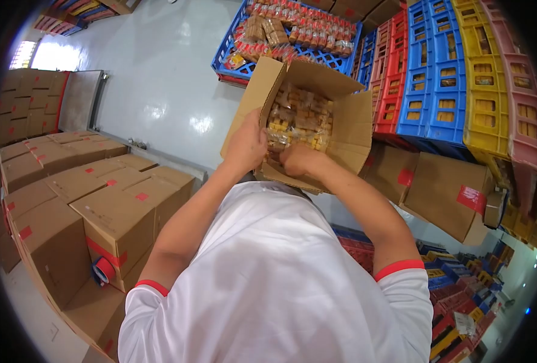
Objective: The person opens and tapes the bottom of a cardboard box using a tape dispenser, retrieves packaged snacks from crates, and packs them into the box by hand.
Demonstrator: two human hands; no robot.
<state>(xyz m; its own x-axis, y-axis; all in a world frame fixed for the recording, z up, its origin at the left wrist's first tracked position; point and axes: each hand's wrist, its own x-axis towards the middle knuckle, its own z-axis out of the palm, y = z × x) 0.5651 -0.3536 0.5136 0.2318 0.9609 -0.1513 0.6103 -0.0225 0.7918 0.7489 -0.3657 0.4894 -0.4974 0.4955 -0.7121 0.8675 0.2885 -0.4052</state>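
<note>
An open cardboard box (pixel 348 142) sits in front of my body with its flaps up. Clear plastic packets of small yellow-brown baked pieces (pixel 304 115) fill it in rows. My left hand (pixel 248 144) is closed on the box's left wall, beside the raised left flap. Inside the box, at the near end of the packets, is my right hand (pixel 303 161), its fingers curled downward. What those fingers hold, if anything, is hidden.
Beyond the box stands a blue crate (pixel 220 53) of red-and-clear bread packets (pixel 323 33). Stacked crates (pixel 428 72) rise at the right, above taped cartons (pixel 441 187). Closed cartons (pixel 117 206) crowd the left, with a tape roll (pixel 104 270) by one.
</note>
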